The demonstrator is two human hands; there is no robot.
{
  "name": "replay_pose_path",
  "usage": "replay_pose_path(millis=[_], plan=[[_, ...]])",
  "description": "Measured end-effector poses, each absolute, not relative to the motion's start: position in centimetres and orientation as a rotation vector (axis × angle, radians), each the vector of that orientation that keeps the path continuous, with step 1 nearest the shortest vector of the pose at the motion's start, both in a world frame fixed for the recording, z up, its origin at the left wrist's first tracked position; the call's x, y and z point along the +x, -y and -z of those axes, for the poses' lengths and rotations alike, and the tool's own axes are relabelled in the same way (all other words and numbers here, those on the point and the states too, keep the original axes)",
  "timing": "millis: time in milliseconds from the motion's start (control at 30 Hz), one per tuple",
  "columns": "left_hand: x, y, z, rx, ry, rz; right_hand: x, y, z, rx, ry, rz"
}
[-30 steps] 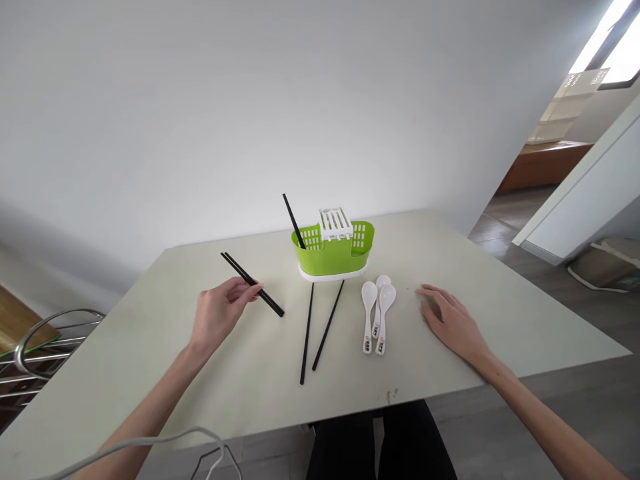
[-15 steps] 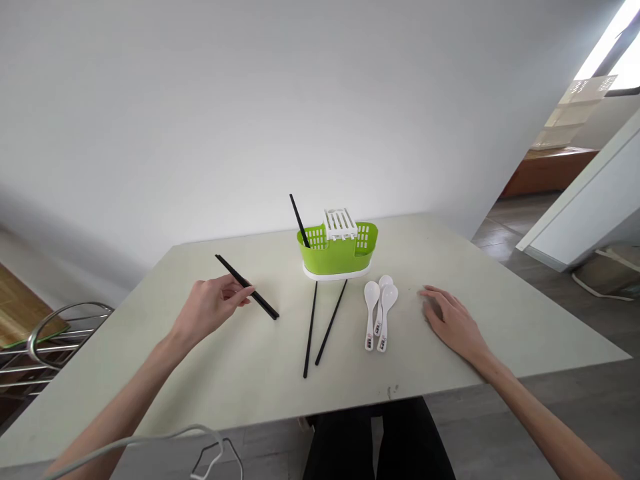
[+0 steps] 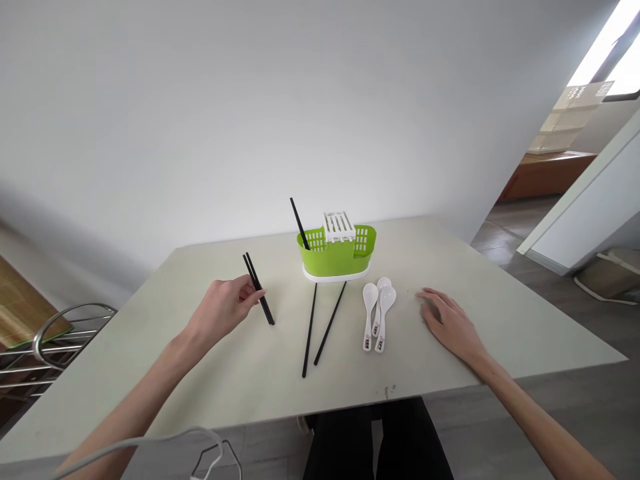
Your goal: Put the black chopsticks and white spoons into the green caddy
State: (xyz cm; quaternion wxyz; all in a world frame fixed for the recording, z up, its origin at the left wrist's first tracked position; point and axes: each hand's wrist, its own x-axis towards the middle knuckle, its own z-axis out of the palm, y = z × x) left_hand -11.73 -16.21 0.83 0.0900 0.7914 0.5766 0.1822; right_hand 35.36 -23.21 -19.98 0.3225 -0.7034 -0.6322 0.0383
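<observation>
My left hand (image 3: 227,303) pinches a pair of black chopsticks (image 3: 265,307), tilted, left of two loose black chopsticks (image 3: 309,330) lying on the table. Behind those loose ones stands a green cutlery basket (image 3: 340,260) with a white base and a white slatted rack (image 3: 339,227) over its middle. One black chopstick (image 3: 299,223) leans up out of the basket's left compartment. Three white spoons (image 3: 382,319) lie together, bowls toward the basket. To their right my right hand (image 3: 453,327) rests on the table, fingers loosely extended, holding nothing.
The pale table (image 3: 200,387) meets a white wall (image 3: 225,120) at the back. Off its left side is a metal-framed rack or chair (image 3: 55,343). A white cable (image 3: 145,440) crosses the lower left, over my forearm.
My left hand has moved a little to the right and turned the held chopsticks steeper, their upper ends swinging right. My right hand stays in place on the table.
</observation>
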Motion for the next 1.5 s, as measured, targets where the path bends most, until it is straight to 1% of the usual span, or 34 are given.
replay_pose_path(millis=[200, 333, 433, 533, 700, 967, 1300, 1500], plan=[[-11.7, 16.3, -1.4, 2.274, -1.66, -0.691, 35.2, 23.2, 19.8, -1.85, 1.652, -0.113], [-10.8, 14.9, -3.4, 1.947, -1.71, -1.004, 35.0, 23.2, 19.7, -1.86, 1.676, -0.111], [-9.6, 12.7, -4.6, 1.676, -1.609, -1.308, 34.8, 23.1, 19.6, -1.863, 1.694, -0.106], [-8.1, 9.8, -5.2, 1.517, -1.483, -1.434, 34.8, 23.0, 19.6, -1.85, 1.695, -0.081], [-5.9, 5.2, -5.6, 1.466, -1.489, -1.385, 34.7, 22.9, 19.6, -1.832, 1.687, -0.074], [-3.6, 1.3, -6.0, 1.715, -1.64, -1.124, 34.7, 22.9, 19.4, -1.822, 1.691, -0.1], [-2.8, -2.1, -3.7, 1.852, -1.758, -0.791, 34.6, 23.0, 19.1, -1.79, 1.683, -0.122], [-1.7, -3.1, -2.8, 1.997, -1.843, -0.656, 34.8, 23.0, 19.2, -1.781, 1.685, -0.104]])
